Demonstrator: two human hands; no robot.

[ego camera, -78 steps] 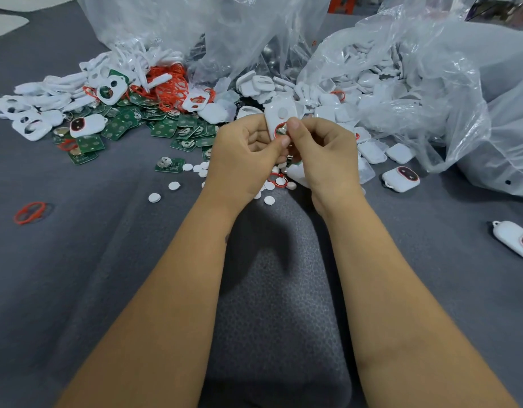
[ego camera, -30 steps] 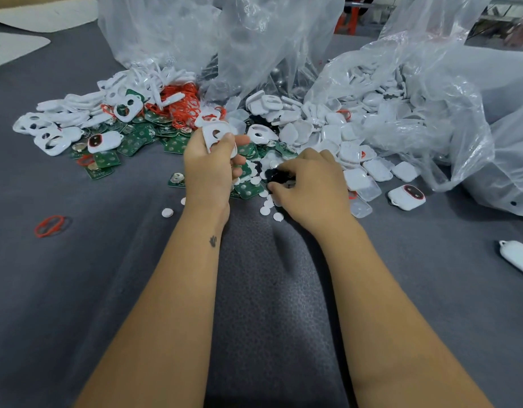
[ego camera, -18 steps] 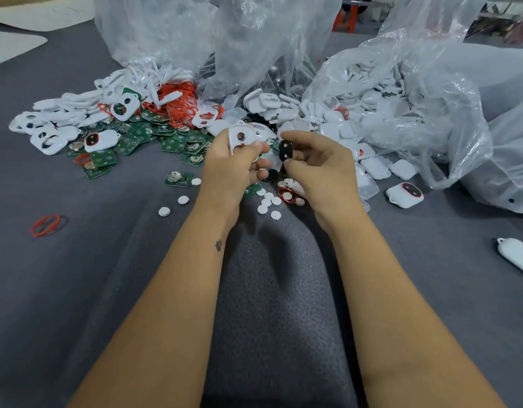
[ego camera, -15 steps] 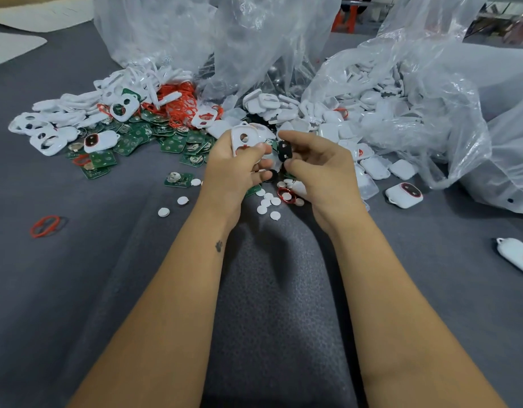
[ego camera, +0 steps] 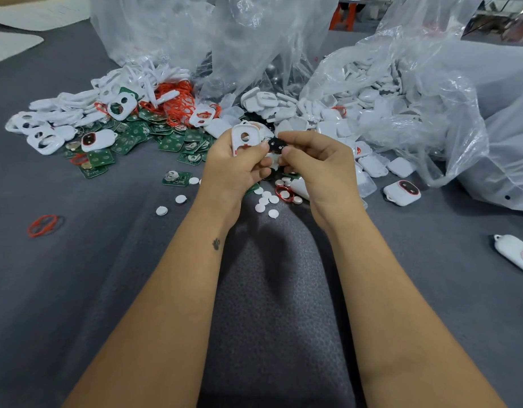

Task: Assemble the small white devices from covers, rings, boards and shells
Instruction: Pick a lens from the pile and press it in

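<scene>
The cover (ego camera: 245, 139) stands upright in the left hand (ego camera: 235, 166), its lower half wrapped by the curled fingers and its top, with a round hole, rising above the thumb; a red ring shows in its lower opening at the thumb's edge. Just right of it, nearly touching, a small black piece (ego camera: 275, 144) is pinched between the thumb and forefinger of the right hand (ego camera: 319, 166), sticking out leftward from the fingertips toward the cover. Both hands are held up off the cloth (ego camera: 107, 275), close together, knuckles almost meeting.

Below the two grips lie white discs (ego camera: 266, 200) and one red ring (ego camera: 283, 192) among them. Left of the left hand lies a single board (ego camera: 176, 177), and farther left and beyond it a heap of green boards (ego camera: 136, 138), white covers (ego camera: 45, 136) and red rings (ego camera: 177, 104). Beyond and right of the right hand, white shells (ego camera: 372, 164) spill from a clear plastic bag (ego camera: 416, 92). One finished device (ego camera: 401, 192) sits right of the right hand, another (ego camera: 516, 257) well apart at the frame's right edge. A loose ring (ego camera: 43, 225) lies far left.
</scene>
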